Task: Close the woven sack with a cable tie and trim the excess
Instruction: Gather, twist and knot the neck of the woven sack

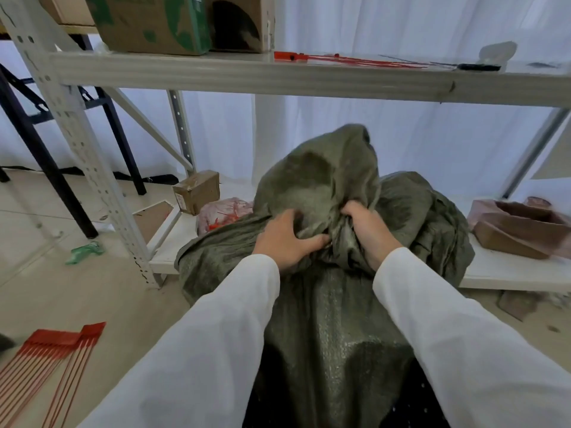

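A large olive-green woven sack [333,329] stands on the floor in front of me, its loose top [324,168] bunched upward against the low shelf. My left hand [287,239] grips a fold of the sack's neck from the left. My right hand [367,230] clutches the gathered fabric just to the right, the two hands almost touching. A bundle of red cable ties [46,362] lies on the floor at the lower left. More red cable ties [349,60] lie on the upper shelf, with a dark tool [479,67] beside them.
A metal shelving rack [247,78] spans the view, with cardboard boxes [148,23] on top. On the low shelf [509,273] sit a small box [197,191], a pink bag of red ties [225,213] and brown trays [519,227]. A green scrap [85,251] lies on the floor.
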{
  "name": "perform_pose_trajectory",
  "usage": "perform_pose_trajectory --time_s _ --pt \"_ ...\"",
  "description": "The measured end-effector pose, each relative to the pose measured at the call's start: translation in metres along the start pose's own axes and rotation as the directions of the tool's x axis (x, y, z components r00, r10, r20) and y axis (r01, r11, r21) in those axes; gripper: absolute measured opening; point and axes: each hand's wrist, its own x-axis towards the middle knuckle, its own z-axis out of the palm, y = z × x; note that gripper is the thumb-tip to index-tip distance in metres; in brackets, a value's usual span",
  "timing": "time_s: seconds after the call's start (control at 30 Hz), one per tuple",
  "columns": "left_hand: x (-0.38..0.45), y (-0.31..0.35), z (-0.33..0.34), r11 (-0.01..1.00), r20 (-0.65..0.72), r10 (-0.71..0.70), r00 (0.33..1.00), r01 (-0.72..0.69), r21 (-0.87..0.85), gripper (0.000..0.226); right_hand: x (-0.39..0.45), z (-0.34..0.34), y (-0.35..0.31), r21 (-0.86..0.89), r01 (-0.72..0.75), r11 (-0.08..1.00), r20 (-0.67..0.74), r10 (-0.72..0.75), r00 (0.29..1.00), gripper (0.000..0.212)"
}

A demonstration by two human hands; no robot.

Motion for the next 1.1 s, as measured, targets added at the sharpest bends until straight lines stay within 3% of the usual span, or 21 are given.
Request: perform_pose_trajectory --time_s 0.03,0.1,0.17,0.23,0.33,0.4,0.47,0.53,0.67,0.73,0.83,0.9,0.97,1.1 --pt "-0.001 0.002 0.000 0.998 0.022 -0.062 0.998 0.063 -0.011 0.092 -0.002 0.003 -0.004 0.080 0.005 0.997 -0.004 -0.005 1.000 0.014" --pt "-0.004 0.009 0.001 0.998 0.049 -0.059 0.997 0.059 0.012 0.071 -0.005 0.007 -0.009 0.141 0.023 0.990 0.000 -0.023 1.000 0.013" --pt "-0.005 0.016 0.002 0.998 0.024 0.034 0.999 -0.035 0.043 0.038 -0.005 0.007 -0.010 0.100 0.056 0.993 -0.021 -0.054 0.998 0.014" --pt "-0.007 0.022 0.000 0.996 -0.054 0.083 0.995 -0.081 0.034 0.026 -0.006 0.006 -0.009 0.025 0.098 0.995 -0.042 -0.097 0.994 0.015" --pt "-0.005 0.023 -0.004 0.996 -0.169 0.055 0.984 -0.066 -0.063 0.017 -0.010 0.005 -0.006 0.003 0.141 0.990 0.125 -0.140 0.982 0.038" --pt "-0.006 0.021 -0.007 0.992 -0.147 0.084 0.986 -0.097 -0.084 0.030 -0.015 0.006 -0.002 -0.087 0.112 0.990 0.293 -0.082 0.953 0.050" --pt "-0.007 0.018 -0.006 0.989 -0.048 0.149 0.988 -0.149 0.006 0.031 -0.016 0.005 0.002 -0.150 0.089 0.985 0.326 -0.036 0.945 0.045" --pt "-0.008 0.018 -0.005 0.969 0.008 0.219 0.976 -0.218 0.118 0.023 -0.011 0.002 0.002 -0.136 0.100 0.986 0.223 -0.068 0.972 0.041" --pt "-0.007 0.024 -0.002 0.925 0.023 0.334 0.942 -0.333 0.184 0.063 -0.003 -0.002 -0.004 -0.006 0.101 0.995 -0.053 -0.101 0.993 0.038" --pt "-0.007 0.026 -0.002 0.958 -0.029 0.278 0.960 -0.275 0.080 0.079 -0.005 0.000 -0.006 0.045 0.107 0.993 -0.126 -0.100 0.987 0.047" --pt "-0.003 0.020 -0.002 0.990 0.037 0.106 0.994 -0.102 -0.098 0.101 -0.017 0.007 -0.012 0.008 0.217 0.976 -0.090 -0.216 0.972 0.033" --pt "-0.003 0.014 -0.001 1.000 0.119 0.005 0.993 -0.006 0.009 0.110 -0.025 0.012 -0.011 -0.066 0.259 0.964 -0.001 -0.259 0.966 0.029" --pt "-0.004 0.012 0.000 0.987 0.100 -0.019 0.995 0.003 0.159 0.101 -0.030 0.015 -0.008 -0.137 0.275 0.951 0.053 -0.270 0.961 0.028" --pt "-0.007 0.015 -0.006 0.970 0.008 -0.010 1.000 0.008 0.242 0.051 -0.030 0.013 -0.009 -0.126 0.309 0.943 0.105 -0.297 0.949 0.019"
